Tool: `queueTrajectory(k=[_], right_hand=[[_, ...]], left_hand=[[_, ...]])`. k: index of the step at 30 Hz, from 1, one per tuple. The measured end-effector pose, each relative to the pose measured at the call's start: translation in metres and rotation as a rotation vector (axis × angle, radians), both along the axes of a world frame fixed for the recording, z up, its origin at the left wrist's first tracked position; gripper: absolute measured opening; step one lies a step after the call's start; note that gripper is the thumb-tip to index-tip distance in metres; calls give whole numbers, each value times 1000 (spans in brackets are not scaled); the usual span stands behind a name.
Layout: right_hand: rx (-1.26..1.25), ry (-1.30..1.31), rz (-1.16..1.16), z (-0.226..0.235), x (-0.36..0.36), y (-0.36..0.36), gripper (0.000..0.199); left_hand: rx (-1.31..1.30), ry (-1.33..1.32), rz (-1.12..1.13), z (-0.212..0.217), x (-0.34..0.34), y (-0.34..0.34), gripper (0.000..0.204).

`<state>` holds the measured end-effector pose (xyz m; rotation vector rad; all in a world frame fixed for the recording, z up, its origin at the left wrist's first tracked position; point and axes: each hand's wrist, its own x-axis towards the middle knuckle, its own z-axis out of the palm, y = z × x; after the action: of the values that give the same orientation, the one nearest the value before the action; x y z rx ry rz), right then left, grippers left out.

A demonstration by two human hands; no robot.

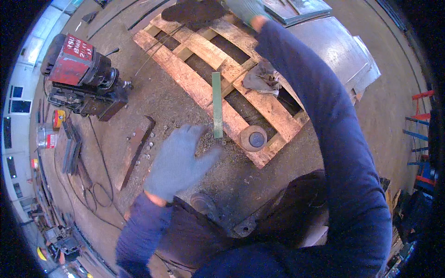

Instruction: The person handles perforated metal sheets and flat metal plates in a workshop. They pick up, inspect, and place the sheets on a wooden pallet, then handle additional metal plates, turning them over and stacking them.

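My left hand [178, 160], in a grey glove, hovers over the floor with its fingers spread and holds nothing. A green flat bar [217, 104] lies just beyond it, across the near edge of a wooden pallet [185, 76]. My right arm stretches to the far side, where my gloved right hand [248, 10] is beside a dark rounded piece [194, 13] on the pallet. The right fingers are cut off by the upper rim. A round container [253, 138] with a dark middle stands on the pallet's near corner. Farther back lies a crumpled grey rag [262, 79].
A red and black machine [83, 69] stands on the left. Near it are a rusty metal bar [134, 153], small round metal bits [147, 156], dark plates [68, 147] and a looping cable [99, 143]. Metal sheets [324, 51] lie right of the pallet.
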<state>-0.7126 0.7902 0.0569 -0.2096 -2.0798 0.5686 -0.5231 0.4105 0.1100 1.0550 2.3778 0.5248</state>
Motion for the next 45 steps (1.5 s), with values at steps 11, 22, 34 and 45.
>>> queueTrajectory(k=[11,22,34,45], right_hand=[[126,-962,174,-162,227,13,47],[-234,-254,23,-68,198,26,44],[-799,-129,134,-84,176,37,43],[-1016,-151,364,-78,144,-6,39]], left_hand=[[-13,62,481,-212,-41,66,99],[-18,298,386,-206,-79,66,39],[-34,577,246,-205,-120,112,51],[78,555,355,-246,-212,105,41]])
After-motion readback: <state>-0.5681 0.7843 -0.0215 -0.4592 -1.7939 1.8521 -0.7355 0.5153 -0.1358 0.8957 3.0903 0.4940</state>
